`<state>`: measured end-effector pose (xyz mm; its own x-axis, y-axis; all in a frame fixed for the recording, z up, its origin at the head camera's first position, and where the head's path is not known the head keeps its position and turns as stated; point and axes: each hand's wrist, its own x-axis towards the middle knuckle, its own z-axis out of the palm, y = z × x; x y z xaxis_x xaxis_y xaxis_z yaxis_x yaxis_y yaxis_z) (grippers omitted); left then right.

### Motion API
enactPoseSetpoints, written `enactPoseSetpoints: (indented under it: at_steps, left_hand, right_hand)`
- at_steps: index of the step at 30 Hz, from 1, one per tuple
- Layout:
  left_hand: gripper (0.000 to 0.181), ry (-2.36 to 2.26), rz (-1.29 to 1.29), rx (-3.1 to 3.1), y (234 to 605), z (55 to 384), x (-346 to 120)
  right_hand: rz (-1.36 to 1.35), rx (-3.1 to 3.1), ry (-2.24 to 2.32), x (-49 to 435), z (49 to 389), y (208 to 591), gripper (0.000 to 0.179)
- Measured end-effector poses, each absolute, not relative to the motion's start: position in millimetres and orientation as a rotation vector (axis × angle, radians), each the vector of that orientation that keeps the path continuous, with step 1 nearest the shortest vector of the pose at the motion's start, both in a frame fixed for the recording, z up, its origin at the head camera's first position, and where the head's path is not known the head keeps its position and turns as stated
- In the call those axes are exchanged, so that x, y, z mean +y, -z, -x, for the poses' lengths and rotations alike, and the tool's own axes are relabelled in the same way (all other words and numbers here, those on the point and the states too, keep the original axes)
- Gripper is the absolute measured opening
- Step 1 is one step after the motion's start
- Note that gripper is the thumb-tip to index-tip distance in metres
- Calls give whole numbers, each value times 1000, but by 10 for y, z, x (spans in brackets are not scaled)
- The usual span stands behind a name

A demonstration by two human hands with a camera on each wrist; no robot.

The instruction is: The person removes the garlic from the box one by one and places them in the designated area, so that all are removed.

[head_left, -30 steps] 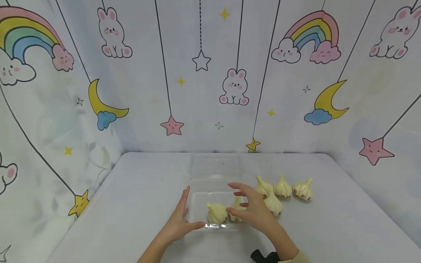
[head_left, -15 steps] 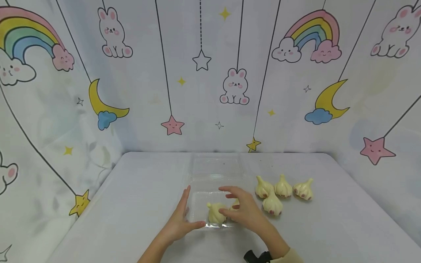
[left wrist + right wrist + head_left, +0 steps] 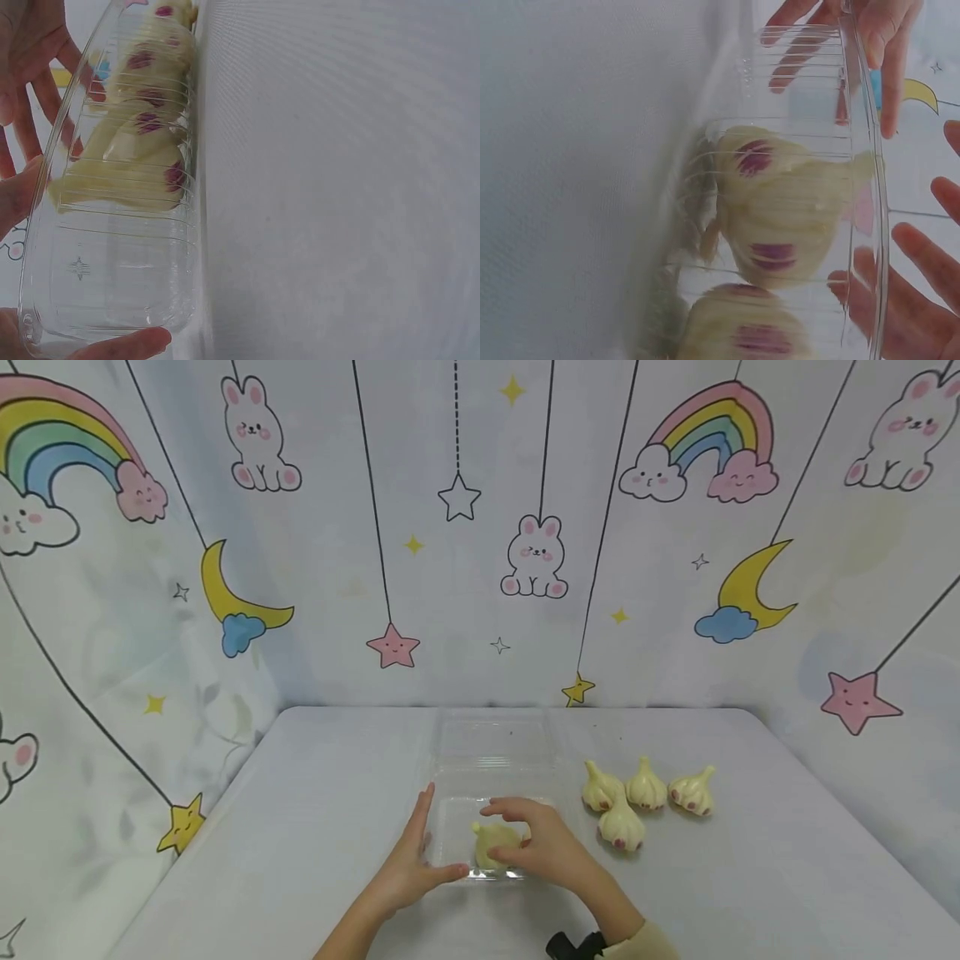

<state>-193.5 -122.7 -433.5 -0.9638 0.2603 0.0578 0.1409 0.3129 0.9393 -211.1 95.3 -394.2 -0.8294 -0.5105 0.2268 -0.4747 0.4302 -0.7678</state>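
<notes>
Head view: right hand [image 3: 546, 845], fingers parted, has shifted left toward a garlic bulb [image 3: 491, 837]; left hand [image 3: 408, 868], spread, touches clear container [image 3: 453, 827].

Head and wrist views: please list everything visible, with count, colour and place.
Table: one, white, lower half.
Backdrop: one, whitish, behind the table.
Printed rabbits: at least three, white, pink, on the backdrop.
Printed rainbows: two, multicoloured, upper left, upper right.
Printed moons: two, yellow, left and right.
Printed clouds: six, white, pink, blue, at rainbows and moons.
Printed stars: many, pink, yellow, outlined, scattered.
Container: one, clear, open on the table.
Packed garlic bulbs: at least two, pale yellow, purple-marked, inside the container.
Loose garlic bulbs: four, same colours, right of the container.
Unclear object: one, black, bottom edge.
Sleeve: one, beige, right forearm.
Left hand: one, bare, at the container's left.
Right hand: one, bare, over the container.
</notes>
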Motion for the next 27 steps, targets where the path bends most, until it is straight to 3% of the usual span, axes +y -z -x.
enactPoseSetpoints:
  at_steps: [27]
  left_hand:
    - [114, -1721, -402, 2458, 4352, 1935, -1244]
  right_hand:
    - [939, 2691, 1070, 782, 2171, 4006, 55]
